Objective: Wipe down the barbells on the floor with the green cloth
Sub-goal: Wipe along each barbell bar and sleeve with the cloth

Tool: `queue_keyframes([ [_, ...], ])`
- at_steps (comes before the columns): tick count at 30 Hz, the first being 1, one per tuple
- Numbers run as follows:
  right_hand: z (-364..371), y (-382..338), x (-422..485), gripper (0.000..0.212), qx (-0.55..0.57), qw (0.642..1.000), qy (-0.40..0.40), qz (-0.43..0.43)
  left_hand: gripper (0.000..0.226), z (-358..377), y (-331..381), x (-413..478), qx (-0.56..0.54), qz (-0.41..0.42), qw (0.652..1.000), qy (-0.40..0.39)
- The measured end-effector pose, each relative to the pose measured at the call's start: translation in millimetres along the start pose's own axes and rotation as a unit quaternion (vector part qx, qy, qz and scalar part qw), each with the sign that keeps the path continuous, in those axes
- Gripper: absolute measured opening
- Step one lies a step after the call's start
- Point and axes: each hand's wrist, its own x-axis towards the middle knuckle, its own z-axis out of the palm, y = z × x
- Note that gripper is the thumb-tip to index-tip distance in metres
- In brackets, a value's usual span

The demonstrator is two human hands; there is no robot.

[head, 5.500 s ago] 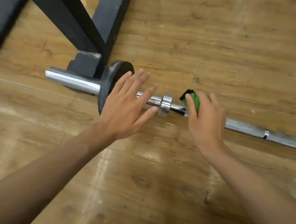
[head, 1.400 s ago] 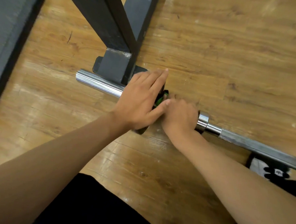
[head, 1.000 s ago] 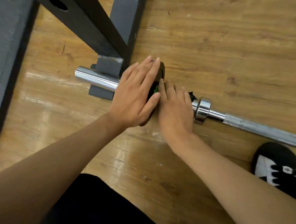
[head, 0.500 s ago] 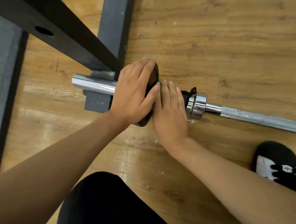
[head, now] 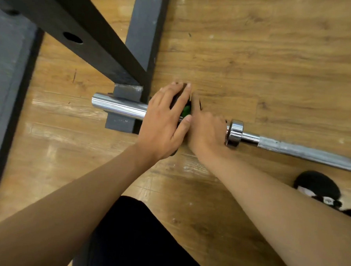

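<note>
The floor (head: 256,55) was honey-brown wood with darker streaked grain and pale glossy patches toward eight o'clock. The barbell's sleeve (head: 119,106) was bright mirror chrome, as was its collar (head: 234,134), while the shaft (head: 311,153) running off at three o'clock was dull grey, mottled with lighter blotches. Only a sliver of the cloth (head: 186,110) showed, vivid green against the black plate (head: 177,96). From eleven o'clock came a matte black beam (head: 84,26); the post (head: 143,29) at twelve o'clock was slate grey. The mat (head: 5,73) at nine o'clock was grey, edged black. The shoe (head: 318,185) at four o'clock was black with white markings, and the garment (head: 140,243) at six o'clock was plain black.
</note>
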Motion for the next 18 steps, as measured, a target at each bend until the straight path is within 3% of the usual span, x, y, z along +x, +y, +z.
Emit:
queue_keyframes([
  [2, 10, 11, -38, 0.061, -0.056, 0.995, 0.027, -0.072, 0.064, -4, 1, -9, 0.026, 0.008, 1.0, -0.01],
  [4, 17, 22, -64, 0.06, -0.081, 0.991, 0.002, -0.107, 0.065, -9, 0, -13, 0.068, 0.01, 0.998, -0.005],
  [10, 11, -5, -32, 0.046, -0.058, 0.998, -0.001, -0.013, 0.066, -11, -2, -37, 0.079, 0.025, 0.997, 0.003],
  [13, 30, 2, -88, 0.049, -0.059, 0.998, 0.017, -0.014, 0.066, -20, -1, -46, 0.087, 0.038, 0.995, 0.002],
  [16, 44, -1, -108, 0.051, -0.034, 0.998, 0.045, -0.001, 0.066, -26, -8, -45, 0.13, 0.086, 0.986, -0.051],
  [18, 32, -11, -81, 0.047, 0.009, 0.999, 0.0, 0.041, 0.067, -24, -10, -51, 0.104, 0.096, 0.986, -0.093],
])
